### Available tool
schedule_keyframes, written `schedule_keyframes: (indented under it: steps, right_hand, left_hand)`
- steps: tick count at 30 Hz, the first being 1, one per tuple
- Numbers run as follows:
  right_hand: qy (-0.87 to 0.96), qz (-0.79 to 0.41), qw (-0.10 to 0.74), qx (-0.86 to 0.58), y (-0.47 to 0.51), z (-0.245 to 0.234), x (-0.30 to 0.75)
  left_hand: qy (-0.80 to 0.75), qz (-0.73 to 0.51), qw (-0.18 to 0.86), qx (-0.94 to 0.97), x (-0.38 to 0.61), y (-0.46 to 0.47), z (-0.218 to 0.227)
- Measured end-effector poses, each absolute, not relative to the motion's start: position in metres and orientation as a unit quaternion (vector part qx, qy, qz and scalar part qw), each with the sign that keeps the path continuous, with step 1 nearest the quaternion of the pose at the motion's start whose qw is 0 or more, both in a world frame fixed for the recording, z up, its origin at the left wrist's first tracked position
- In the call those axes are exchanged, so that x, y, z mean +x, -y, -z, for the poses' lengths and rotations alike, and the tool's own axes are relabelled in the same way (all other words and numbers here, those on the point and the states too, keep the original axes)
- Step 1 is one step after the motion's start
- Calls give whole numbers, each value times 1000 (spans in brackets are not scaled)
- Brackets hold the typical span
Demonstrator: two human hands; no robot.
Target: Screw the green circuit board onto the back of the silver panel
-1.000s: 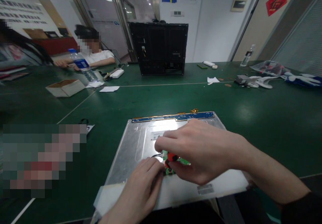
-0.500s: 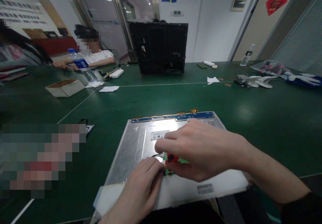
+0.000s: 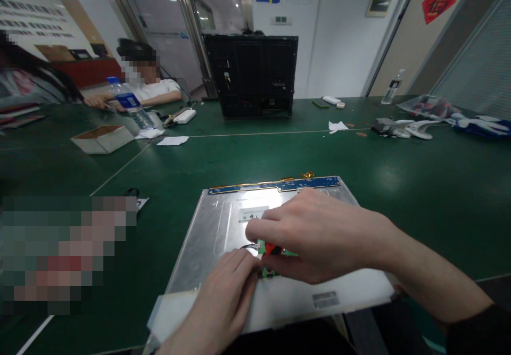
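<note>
A flat metal-backed display panel lies at the table's near edge, with a narrow blue circuit strip along its far side. On its lower middle sits a small green circuit board, mostly covered by my hands. My right hand is curled over the board and grips a red-and-black handle; its lower end is hidden. From the left, my left hand presses its closed fingertips at the board's left edge, beside thin dark wires. What lies beneath those fingertips is hidden.
Across the green table stands a black monitor housing. An open cardboard box and a water bottle are at the left, near a seated person. White gloves and a second bottle lie and stand right.
Almost nothing differs. The red-and-black handle looks slightly turned in my right hand, while both hands and the panel keep their places.
</note>
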State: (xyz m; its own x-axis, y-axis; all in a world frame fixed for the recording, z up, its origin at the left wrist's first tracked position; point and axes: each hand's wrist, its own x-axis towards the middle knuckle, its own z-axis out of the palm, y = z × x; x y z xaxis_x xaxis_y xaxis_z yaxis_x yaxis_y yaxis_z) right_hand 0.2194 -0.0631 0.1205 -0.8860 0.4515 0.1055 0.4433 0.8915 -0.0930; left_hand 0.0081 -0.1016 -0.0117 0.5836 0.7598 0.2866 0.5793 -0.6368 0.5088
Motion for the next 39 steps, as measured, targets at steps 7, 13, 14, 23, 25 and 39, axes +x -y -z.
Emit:
schedule_keyframes:
  steps: [7,13,14,23,25,39]
  right_hand:
    - [971,-68,66,-218,64,-124,220]
    - [970,-44,71,-229,61,-119,219]
    - [970,-34,73,-230,61,-118,218]
    - [970,-49,80,-226,64,-121,219]
    - [970,-47,84,-223,63,-120,218]
    - [969,-51,81,-227,65,-121,219]
  left_hand:
    - [-393,-246,174,869,9,101,13]
    - [-387,-258,164,870,9,101,14]
    - [-387,-260,163,870,9,101,14]
    - [-384,-248,172,873,9,100,13]
    - [-385,-250,170,872,8,101,14]
    - [-384,-248,167,873,8,99,15]
